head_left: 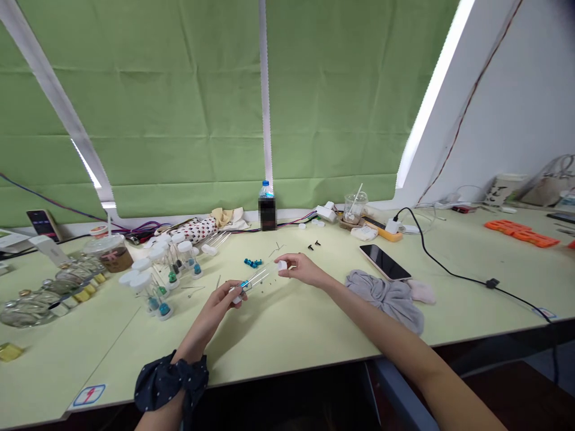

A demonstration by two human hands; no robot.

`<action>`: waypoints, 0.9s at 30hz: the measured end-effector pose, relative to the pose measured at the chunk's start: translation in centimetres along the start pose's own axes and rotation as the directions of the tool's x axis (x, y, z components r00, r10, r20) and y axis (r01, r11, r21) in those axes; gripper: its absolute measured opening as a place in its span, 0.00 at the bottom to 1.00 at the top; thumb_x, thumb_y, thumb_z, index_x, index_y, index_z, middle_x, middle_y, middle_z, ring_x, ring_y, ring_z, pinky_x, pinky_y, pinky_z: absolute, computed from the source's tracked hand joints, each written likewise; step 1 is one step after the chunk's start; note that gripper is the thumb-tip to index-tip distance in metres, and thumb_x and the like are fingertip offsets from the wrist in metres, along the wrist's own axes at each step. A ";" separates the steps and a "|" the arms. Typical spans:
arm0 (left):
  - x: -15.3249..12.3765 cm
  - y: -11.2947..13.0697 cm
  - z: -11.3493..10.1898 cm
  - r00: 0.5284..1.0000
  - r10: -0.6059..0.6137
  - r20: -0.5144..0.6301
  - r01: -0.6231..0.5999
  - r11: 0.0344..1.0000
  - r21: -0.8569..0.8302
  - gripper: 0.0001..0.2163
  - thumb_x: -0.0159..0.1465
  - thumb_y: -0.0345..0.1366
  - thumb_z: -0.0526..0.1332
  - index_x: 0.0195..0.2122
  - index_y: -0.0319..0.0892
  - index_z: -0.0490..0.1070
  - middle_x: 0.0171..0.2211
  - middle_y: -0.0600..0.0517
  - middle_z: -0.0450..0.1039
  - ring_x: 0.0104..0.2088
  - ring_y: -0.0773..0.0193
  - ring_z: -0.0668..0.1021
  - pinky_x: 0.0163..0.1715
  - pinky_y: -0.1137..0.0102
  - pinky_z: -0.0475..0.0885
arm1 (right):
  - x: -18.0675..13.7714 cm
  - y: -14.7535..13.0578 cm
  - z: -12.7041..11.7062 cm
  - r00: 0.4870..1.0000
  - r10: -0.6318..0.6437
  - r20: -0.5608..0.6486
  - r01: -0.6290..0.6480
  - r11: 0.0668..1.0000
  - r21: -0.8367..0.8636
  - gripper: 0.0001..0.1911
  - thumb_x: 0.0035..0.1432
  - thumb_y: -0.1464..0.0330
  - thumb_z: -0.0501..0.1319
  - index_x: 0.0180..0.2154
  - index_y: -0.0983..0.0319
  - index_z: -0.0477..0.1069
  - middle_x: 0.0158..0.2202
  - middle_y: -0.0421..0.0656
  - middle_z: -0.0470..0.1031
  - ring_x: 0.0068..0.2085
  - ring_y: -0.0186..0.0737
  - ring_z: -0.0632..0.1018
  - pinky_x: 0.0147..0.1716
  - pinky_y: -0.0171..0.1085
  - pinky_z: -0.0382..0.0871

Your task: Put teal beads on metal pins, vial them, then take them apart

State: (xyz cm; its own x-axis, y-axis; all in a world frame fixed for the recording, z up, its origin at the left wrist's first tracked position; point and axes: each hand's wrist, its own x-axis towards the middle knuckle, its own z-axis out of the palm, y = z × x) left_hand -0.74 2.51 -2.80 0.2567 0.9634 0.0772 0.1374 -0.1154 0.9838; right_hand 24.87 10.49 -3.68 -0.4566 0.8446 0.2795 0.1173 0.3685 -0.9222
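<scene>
Tilted up to the right, a slim clear tube (261,275) with a blue part in its lower end is held over the table between my two hands. My left hand (221,300) is closed around the lower end, where a white base shows. My right hand (303,269) pinches a white cap (281,266) at the upper end; whether it is seated there I cannot tell. Just behind the tube lie several small blue pieces (253,263). To the left stand several similar clear tubes with white caps (162,287), blue or green at the bottom.
Glass bottles (31,308) and a lidded drink cup (114,254) sit at the left. Small black screws (311,247) and a dark bottle (268,209) are behind my hands. A grey cloth (384,296), a phone (385,262), a black cable (453,272) and orange pieces (521,232) lie at the right.
</scene>
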 end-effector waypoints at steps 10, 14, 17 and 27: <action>0.1 0.2 0.1 0.999 0.018 0.035 -0.023 0.992 0.121 0.14 0.61 0.47 0.55 0.34 0.41 0.68 0.28 0.52 0.68 0.29 0.66 0.67 0.32 0.72 0.63 | -1.0 -1.3 0.6 0.995 0.002 0.100 -0.024 0.974 0.225 0.22 0.50 0.60 0.65 0.46 0.63 0.71 0.39 0.46 0.70 0.31 0.32 0.72 0.30 0.34 0.67; 0.0 0.3 0.1 0.997 0.007 0.077 -0.020 0.986 0.167 0.13 0.61 0.47 0.55 0.36 0.41 0.67 0.29 0.52 0.69 0.29 0.66 0.67 0.33 0.72 0.63 | -1.2 -1.4 0.4 0.992 0.003 0.123 -0.026 0.981 0.190 0.22 0.50 0.59 0.65 0.45 0.63 0.71 0.38 0.45 0.71 0.31 0.32 0.71 0.29 0.33 0.65; -0.4 0.7 0.4 0.988 0.000 0.152 -0.028 0.983 0.181 0.14 0.61 0.47 0.54 0.38 0.41 0.67 0.28 0.52 0.68 0.28 0.66 0.66 0.32 0.71 0.63 | -1.3 -1.4 0.5 0.988 0.013 0.155 -0.038 0.986 0.163 0.22 0.49 0.59 0.65 0.45 0.64 0.72 0.35 0.45 0.71 0.31 0.31 0.70 0.29 0.33 0.65; -0.6 1.0 0.6 0.973 -0.050 0.224 0.021 0.991 0.130 0.16 0.62 0.48 0.51 0.35 0.39 0.68 0.22 0.55 0.62 0.22 0.69 0.63 0.25 0.72 0.58 | -1.4 -1.5 1.0 0.983 -0.011 0.185 -0.033 0.972 0.231 0.23 0.47 0.60 0.67 0.44 0.65 0.73 0.36 0.45 0.71 0.33 0.32 0.71 0.30 0.33 0.66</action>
State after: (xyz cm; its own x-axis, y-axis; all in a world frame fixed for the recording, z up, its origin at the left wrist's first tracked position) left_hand -0.14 1.65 -1.97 0.4574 0.8892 -0.0102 0.2660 -0.1258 0.9557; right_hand 24.43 8.39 -2.91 -0.6133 0.7541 0.2349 -0.0744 0.2410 -0.9677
